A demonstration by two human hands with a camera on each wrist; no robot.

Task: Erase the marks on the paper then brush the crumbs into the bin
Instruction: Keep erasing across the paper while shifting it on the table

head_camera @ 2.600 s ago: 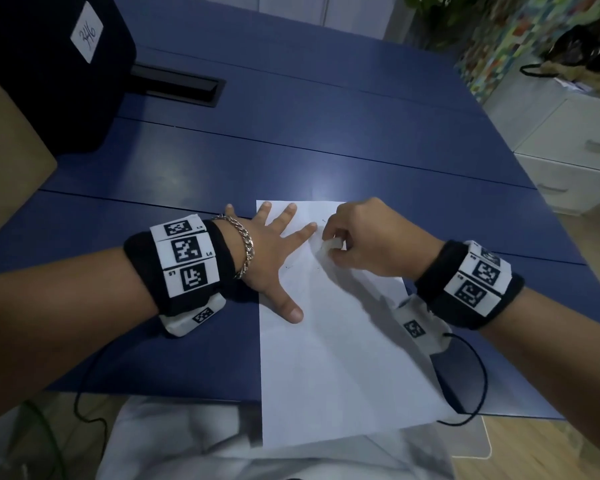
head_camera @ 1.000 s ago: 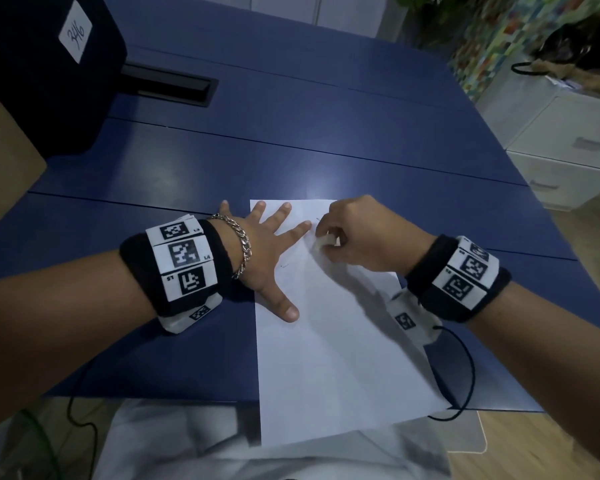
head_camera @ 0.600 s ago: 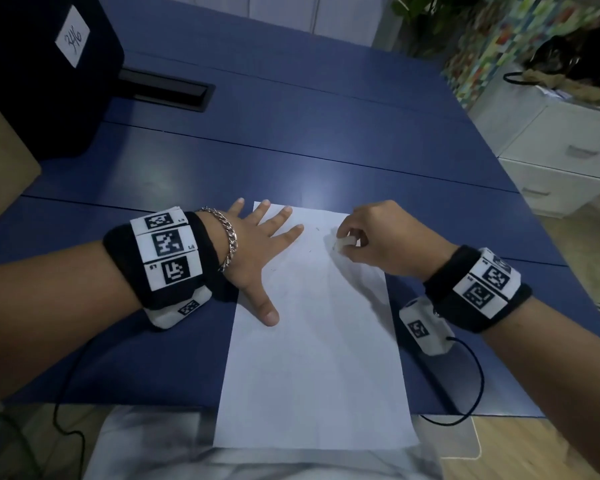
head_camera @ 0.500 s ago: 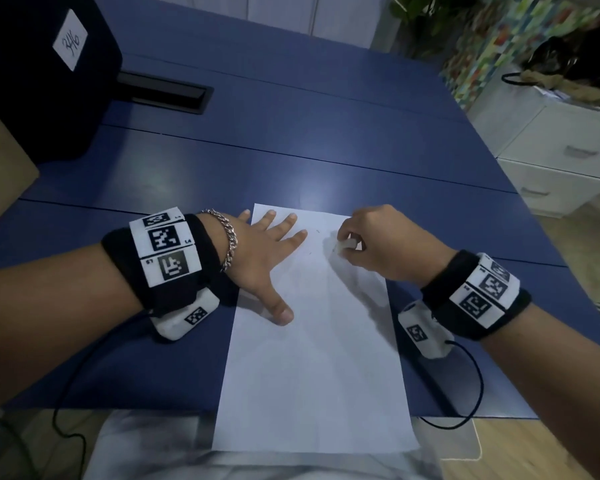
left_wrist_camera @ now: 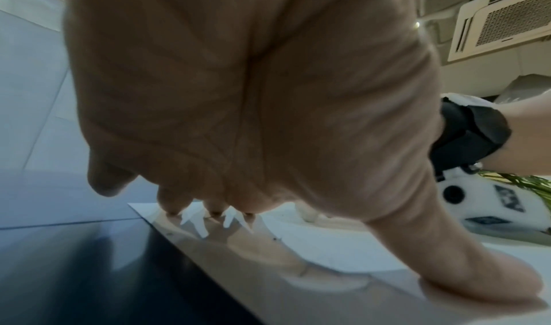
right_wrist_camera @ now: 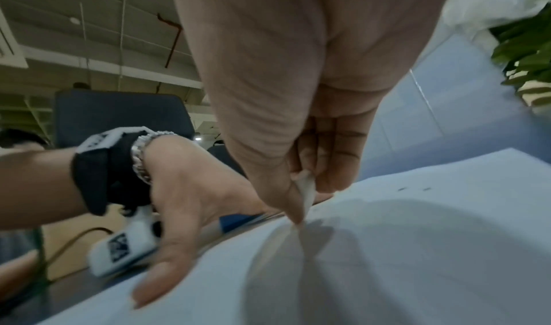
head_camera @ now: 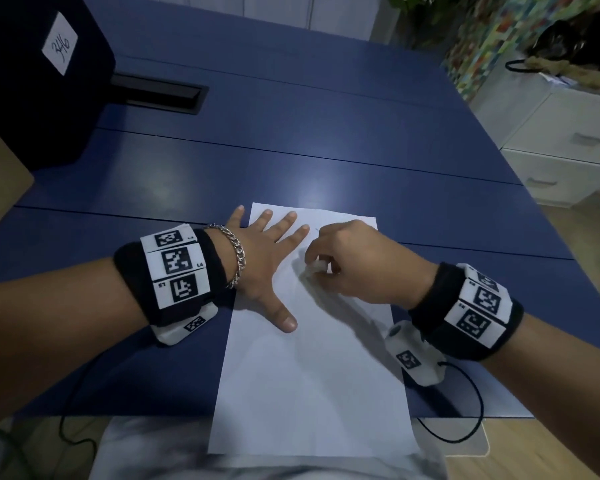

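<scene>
- Step in hand, as I judge it: the erasing. Nothing suggests the brushing of crumbs has started.
- Right hand has its fingers curled, pinching a small white eraser between thumb and fingertips; the eraser's tip is down on the paper, in the far half of the sheet.
- Left hand lies flat with fingers straight and spread, pressing the paper's far left corner to the blue bench; the thumb points along the sheet toward its near end, and the little finger sits off the paper's left edge.
- The paper lies lengthwise away from the person, its near end overhanging the bench edge.
- Next move, my guess: keep rubbing under a firm left-hand hold, and work toward the marks beyond the eraser. Too much drag could wrinkle the thin sheet.
- The right wrist view alone shows two small dark marks on the paper beyond the eraser, not yet rubbed out; in the head view only one faint trace shows near the paper's far edge.
- The left wrist view alone shows a tiny dark speck on the paper near the fingertips; crumb or mark, I cannot tell.
- Only the head view takes in the black box with its white label, well beyond the paper to the far left. No bin shows plainly in any view.
</scene>
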